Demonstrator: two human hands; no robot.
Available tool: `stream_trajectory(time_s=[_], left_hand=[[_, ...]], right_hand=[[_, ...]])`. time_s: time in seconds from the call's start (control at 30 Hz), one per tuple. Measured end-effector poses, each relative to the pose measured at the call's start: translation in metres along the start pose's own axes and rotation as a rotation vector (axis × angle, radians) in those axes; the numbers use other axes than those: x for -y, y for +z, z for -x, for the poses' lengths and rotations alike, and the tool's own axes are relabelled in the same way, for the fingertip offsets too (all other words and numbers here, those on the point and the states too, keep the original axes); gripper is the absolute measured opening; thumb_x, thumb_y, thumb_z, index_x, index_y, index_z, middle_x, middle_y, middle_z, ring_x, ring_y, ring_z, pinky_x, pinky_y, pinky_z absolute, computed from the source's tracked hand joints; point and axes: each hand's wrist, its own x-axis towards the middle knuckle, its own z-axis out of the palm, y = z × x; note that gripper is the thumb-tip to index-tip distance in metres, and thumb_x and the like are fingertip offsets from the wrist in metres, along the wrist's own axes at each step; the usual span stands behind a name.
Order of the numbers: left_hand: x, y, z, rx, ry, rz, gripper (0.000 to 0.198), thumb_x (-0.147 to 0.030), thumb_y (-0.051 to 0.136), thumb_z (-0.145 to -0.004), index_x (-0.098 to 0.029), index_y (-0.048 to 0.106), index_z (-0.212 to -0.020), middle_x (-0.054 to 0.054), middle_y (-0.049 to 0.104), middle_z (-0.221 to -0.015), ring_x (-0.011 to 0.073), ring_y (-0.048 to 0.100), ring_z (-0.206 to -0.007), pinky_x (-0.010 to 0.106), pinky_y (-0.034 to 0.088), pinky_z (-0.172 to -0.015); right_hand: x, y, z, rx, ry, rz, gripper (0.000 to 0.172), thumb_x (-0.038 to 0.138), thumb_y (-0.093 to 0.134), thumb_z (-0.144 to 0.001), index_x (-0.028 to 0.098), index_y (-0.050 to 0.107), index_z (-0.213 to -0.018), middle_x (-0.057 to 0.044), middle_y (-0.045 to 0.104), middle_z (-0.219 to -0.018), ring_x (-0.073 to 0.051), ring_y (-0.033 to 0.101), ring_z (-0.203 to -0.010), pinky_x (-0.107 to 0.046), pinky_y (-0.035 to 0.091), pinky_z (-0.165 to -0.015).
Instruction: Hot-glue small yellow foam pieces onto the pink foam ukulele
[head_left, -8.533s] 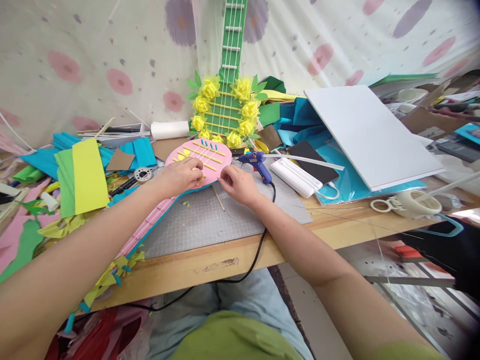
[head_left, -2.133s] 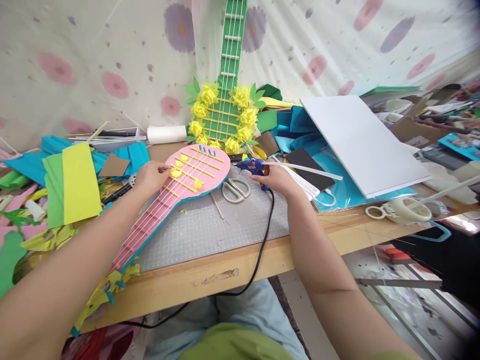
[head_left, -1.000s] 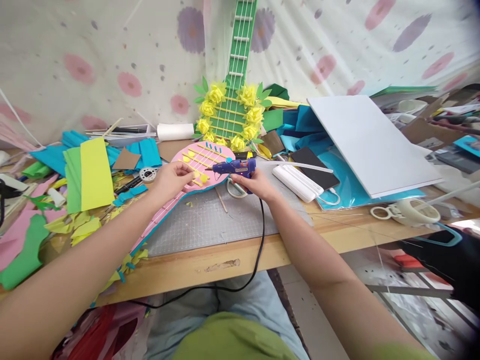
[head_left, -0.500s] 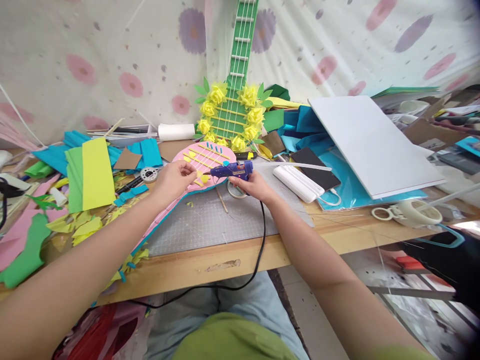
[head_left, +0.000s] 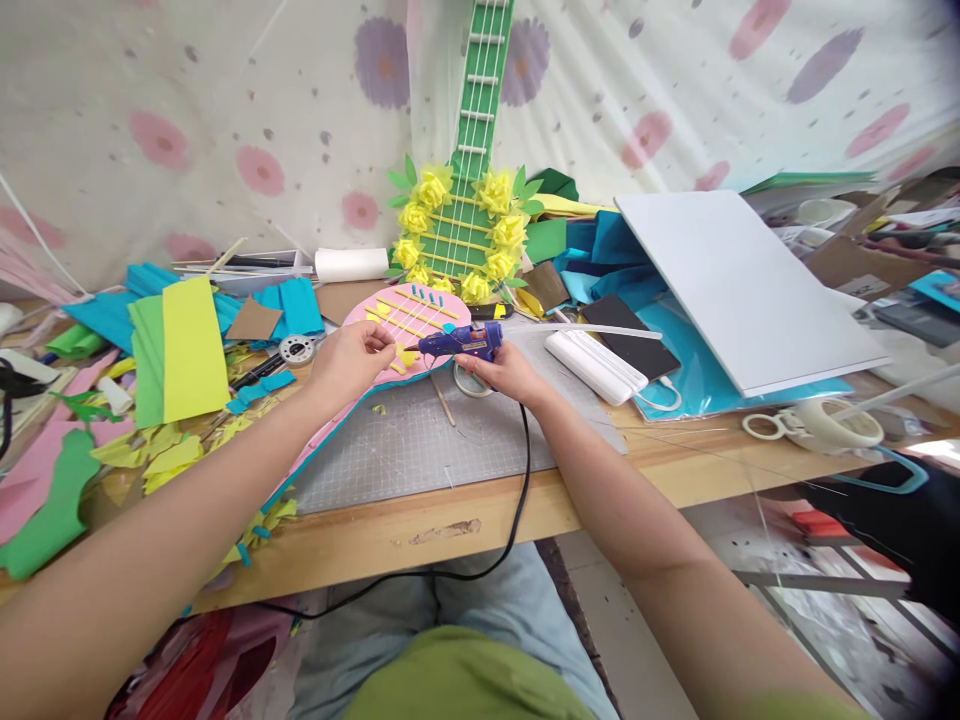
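My right hand [head_left: 504,368] is wrapped around a dark blue hot glue gun [head_left: 469,342], its nozzle pointing left and a long clear glue stick [head_left: 592,329] running out behind. With fingers pinched together, my left hand [head_left: 360,355] grips a small yellow paper piece [head_left: 406,356] right by the nozzle tip. Beneath both lies a pink paper guitar [head_left: 352,312] with a blue edge, yellow strips, white strings and blue pegs. My left forearm covers part of its neck. Behind it a green paper guitar [head_left: 463,240] ringed with yellow paper roses leans against the curtain.
A grey cutting mat [head_left: 390,460] lies under the work. Paper scraps [head_left: 180,455] crowd the left side. A white power bank [head_left: 596,367], a white board [head_left: 739,290] and tape rolls [head_left: 840,424] are on the right. The gun's black cord [head_left: 517,520] hangs over the table edge.
Almost nothing differs. The glue gun and my right hand have shifted very slightly left, and the whole view has drifted by a few pixels.
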Motion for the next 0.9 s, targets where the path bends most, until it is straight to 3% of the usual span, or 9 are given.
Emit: stream_trajectory(time_s=[0.37,0.73,0.9], left_hand=[[-0.0104,-0.0034,0.0045,0.030,-0.002,-0.022,0.012,-0.031,0.057,-0.069,-0.021,0.061,-0.073,0.001,0.069,-0.070,0.0173,0.065,-0.065,0.026,0.041,-0.056],[-0.0090,-0.0010,0.0043,0.042,0.004,0.000,0.014,-0.034,0.058,-0.069,-0.021,0.061,-0.073,0.001,0.069,-0.072,0.0184,0.065,-0.068,0.027,0.043,-0.058],[-0.0052,0.0000,0.0033,0.028,0.004,0.042,0.013,-0.033,0.058,-0.069,-0.021,0.060,-0.074,0.001,0.069,-0.073,0.0182,0.066,-0.069,0.027,0.044,-0.060]], right_hand=[[-0.0011,-0.0003,0.0002,-0.017,-0.013,0.001,0.039,0.061,0.061,-0.070,0.022,0.055,-0.066,-0.001,0.055,-0.063,-0.018,0.058,-0.071,-0.031,0.049,-0.061],[-0.0005,-0.0011,-0.0004,-0.029,-0.013,0.022,0.045,0.068,0.059,-0.068,0.023,0.052,-0.064,0.000,0.050,-0.057,-0.017,0.055,-0.064,-0.030,0.046,-0.056],[-0.0051,-0.0047,-0.0038,-0.097,-0.012,0.043,0.042,0.064,0.059,-0.070,0.023,0.055,-0.066,0.000,0.053,-0.058,-0.017,0.056,-0.065,-0.030,0.047,-0.058]])
